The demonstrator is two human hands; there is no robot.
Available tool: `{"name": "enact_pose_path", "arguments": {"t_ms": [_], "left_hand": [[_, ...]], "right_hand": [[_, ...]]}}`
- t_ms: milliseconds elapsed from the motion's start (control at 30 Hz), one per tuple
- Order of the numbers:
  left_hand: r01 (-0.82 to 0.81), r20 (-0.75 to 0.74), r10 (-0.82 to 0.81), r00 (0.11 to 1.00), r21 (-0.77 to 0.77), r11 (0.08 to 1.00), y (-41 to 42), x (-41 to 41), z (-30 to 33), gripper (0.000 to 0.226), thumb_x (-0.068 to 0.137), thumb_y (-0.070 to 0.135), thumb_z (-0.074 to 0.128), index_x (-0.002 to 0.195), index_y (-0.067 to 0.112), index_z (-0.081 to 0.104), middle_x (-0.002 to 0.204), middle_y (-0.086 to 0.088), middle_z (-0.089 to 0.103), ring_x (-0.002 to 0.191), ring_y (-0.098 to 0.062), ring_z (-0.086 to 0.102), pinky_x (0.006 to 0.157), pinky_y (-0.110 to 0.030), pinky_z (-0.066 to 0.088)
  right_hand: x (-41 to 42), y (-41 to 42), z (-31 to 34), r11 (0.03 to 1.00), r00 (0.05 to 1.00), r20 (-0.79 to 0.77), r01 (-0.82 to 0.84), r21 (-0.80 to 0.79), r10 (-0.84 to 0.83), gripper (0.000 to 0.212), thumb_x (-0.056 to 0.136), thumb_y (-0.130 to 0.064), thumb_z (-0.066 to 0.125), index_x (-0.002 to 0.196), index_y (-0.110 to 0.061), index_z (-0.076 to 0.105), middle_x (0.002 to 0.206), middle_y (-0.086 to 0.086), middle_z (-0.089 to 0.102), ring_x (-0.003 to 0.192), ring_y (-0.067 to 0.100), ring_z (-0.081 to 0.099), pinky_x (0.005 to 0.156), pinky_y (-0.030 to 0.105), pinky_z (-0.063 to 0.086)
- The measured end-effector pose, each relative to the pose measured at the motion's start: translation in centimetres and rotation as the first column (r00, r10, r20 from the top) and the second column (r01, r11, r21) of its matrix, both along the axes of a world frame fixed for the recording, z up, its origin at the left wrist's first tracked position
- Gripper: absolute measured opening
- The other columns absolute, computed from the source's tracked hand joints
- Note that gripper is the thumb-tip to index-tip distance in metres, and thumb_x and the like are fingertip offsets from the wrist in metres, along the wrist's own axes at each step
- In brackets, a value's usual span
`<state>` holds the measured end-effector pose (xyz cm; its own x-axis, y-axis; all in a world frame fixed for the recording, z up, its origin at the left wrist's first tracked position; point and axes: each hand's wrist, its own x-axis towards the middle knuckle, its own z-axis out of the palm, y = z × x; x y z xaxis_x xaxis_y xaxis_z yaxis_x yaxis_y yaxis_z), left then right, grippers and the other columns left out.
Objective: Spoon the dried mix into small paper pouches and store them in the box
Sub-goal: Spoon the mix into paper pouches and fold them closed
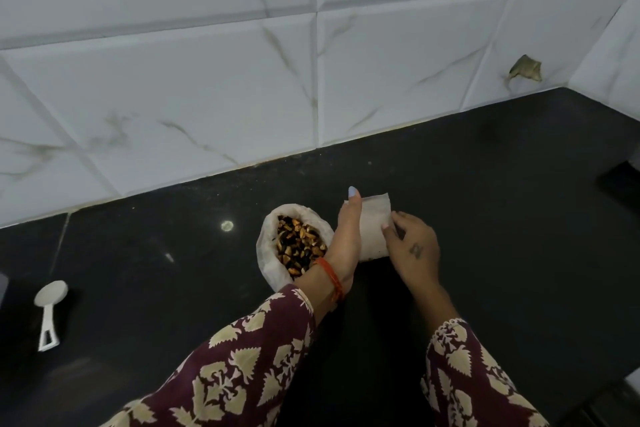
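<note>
A small pale paper pouch (pixel 374 225) is held above the black counter (pixel 502 218) between both hands. My left hand (pixel 348 232) grips its left edge, thumb on top near the upper corner. My right hand (pixel 412 246) pinches its right edge with curled fingers. Just left of the pouch, an open white bag (pixel 268 246) holds the brown and orange dried mix (pixel 298 246); my left wrist crosses over it. A white plastic spoon (pixel 50 308) lies on the counter at the far left, away from both hands. No box shows clearly.
A white marble-look tiled wall (pixel 242 80) runs along the back of the counter, with a chipped spot (pixel 526 68) at the right. A dark object (pixel 620 184) sits at the right edge. A pale object (pixel 2 288) is cut off at the left edge.
</note>
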<state>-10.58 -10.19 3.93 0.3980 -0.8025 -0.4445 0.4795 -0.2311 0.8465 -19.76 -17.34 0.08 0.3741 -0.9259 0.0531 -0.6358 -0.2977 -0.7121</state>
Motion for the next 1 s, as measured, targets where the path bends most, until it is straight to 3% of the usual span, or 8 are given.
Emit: {"name": "enact_pose_path", "arguments": {"t_ms": [67, 133, 233, 300, 467, 633, 800, 1000], "left_hand": [[-0.045, 0.038, 0.047, 0.998, -0.056, 0.997, 1.6, 0.1, 0.7, 0.078, 0.076, 0.078, 0.043, 0.125, 0.017, 0.054, 0.112, 0.002, 0.065, 0.094, -0.005, 0.066, 0.077, -0.018, 0.052], [-0.243, 0.098, 0.252, 0.963, -0.087, 0.966, 3.8, 1.0, 1.1, 0.065, 0.079, 0.068, 0.054, 0.102, 0.008, 0.061, 0.093, -0.006, 0.069, 0.076, -0.01, 0.07, 0.059, -0.018, 0.054], [-0.291, 0.217, 0.299, 0.929, -0.072, 0.954, 7.5, 2.7, 1.5, 0.069, 0.074, 0.076, 0.051, 0.104, 0.016, 0.066, 0.098, -0.005, 0.073, 0.083, -0.014, 0.071, 0.07, -0.029, 0.058], [-0.265, 0.282, 0.272, 0.92, -0.065, 0.962, 10.5, 3.6, 1.7, 0.054, 0.088, 0.067, 0.035, 0.104, 0.026, 0.067, 0.094, 0.005, 0.072, 0.082, -0.007, 0.069, 0.067, -0.021, 0.053], [-0.352, 0.322, 0.333, 0.886, 0.001, 0.936, 17.5, 5.4, 0.1, 0.062, 0.09, 0.065, 0.026, 0.108, 0.024, 0.068, 0.098, 0.0, 0.073, 0.086, -0.014, 0.07, 0.065, -0.023, 0.052], [-0.396, 0.338, 0.324, 0.884, 0.169, 0.903, 21.7, 6.8, -2.6, 0.093, 0.064, 0.091, 0.034, 0.1, 0.013, 0.07, 0.096, -0.005, 0.073, 0.09, -0.022, 0.069, 0.085, -0.042, 0.055], [-0.314, 0.261, 0.241, 0.935, 0.288, 0.905, 23.9, 8.1, -3.6, 0.063, 0.085, 0.072, 0.034, 0.094, 0.02, 0.067, 0.102, -0.003, 0.069, 0.095, -0.02, 0.066, 0.085, -0.037, 0.054], [-0.356, 0.365, 0.257, 0.895, 0.237, 0.904, 27.4, 10.7, -1.9, 0.032, 0.09, 0.062, 0.04, 0.09, 0.032, 0.052, 0.092, 0.013, 0.051, 0.1, -0.017, 0.055, 0.095, -0.042, 0.048]], "right_hand": [[0.3, 1.3, 1.5, 1.0, 0.997, 0.075, 0.015, 0.008, -0.015, 0.036, 0.095, -0.025, 0.053, 0.128, -0.014, 0.058, 0.13, 0.003, 0.057, 0.118, 0.018, 0.052, 0.099, 0.03, 0.043], [1.0, 3.0, 2.7, 0.999, 0.989, 0.15, -0.01, 0.045, 0.004, 0.034, 0.094, -0.022, 0.055, 0.127, -0.014, 0.059, 0.126, 0.002, 0.06, 0.114, 0.015, 0.055, 0.094, 0.023, 0.042], [2.5, 6.0, 4.1, 0.991, 0.975, 0.213, -0.093, 0.099, 0.071, 0.032, 0.091, -0.018, 0.06, 0.123, -0.016, 0.063, 0.118, -0.001, 0.065, 0.109, 0.013, 0.059, 0.09, 0.022, 0.045], [3.7, 8.1, 4.1, 0.976, 0.963, 0.246, -0.153, 0.152, 0.113, 0.035, 0.089, -0.017, 0.063, 0.124, -0.019, 0.062, 0.113, -0.003, 0.066, 0.104, 0.011, 0.06, 0.088, 0.022, 0.047], [6.2, 13.2, 2.4, 0.927, 0.949, 0.175, -0.298, 0.227, 0.262, 0.042, 0.087, -0.019, 0.066, 0.127, -0.022, 0.054, 0.101, -0.008, 0.063, 0.09, 0.004, 0.058, 0.081, 0.02, 0.049], [8.0, 17.5, 0.0, 0.896, 0.925, 0.012, -0.371, 0.243, 0.38, 0.034, 0.085, -0.016, 0.067, 0.118, -0.019, 0.06, 0.085, -0.013, 0.06, 0.078, 0.0, 0.055, 0.062, 0.008, 0.039], [8.9, 19.7, -1.1, 0.893, 0.9, -0.179, -0.335, 0.301, 0.398, 0.031, 0.087, -0.023, 0.066, 0.118, -0.02, 0.062, 0.106, -0.003, 0.068, 0.096, 0.009, 0.062, 0.079, 0.02, 0.048], [9.4, 20.8, 0.7, 0.927, 0.901, -0.238, -0.32, 0.198, 0.362, 0.043, 0.092, -0.032, 0.057, 0.133, -0.022, 0.049, 0.117, -0.002, 0.064, 0.108, 0.014, 0.059, 0.087, 0.026, 0.046]]}}
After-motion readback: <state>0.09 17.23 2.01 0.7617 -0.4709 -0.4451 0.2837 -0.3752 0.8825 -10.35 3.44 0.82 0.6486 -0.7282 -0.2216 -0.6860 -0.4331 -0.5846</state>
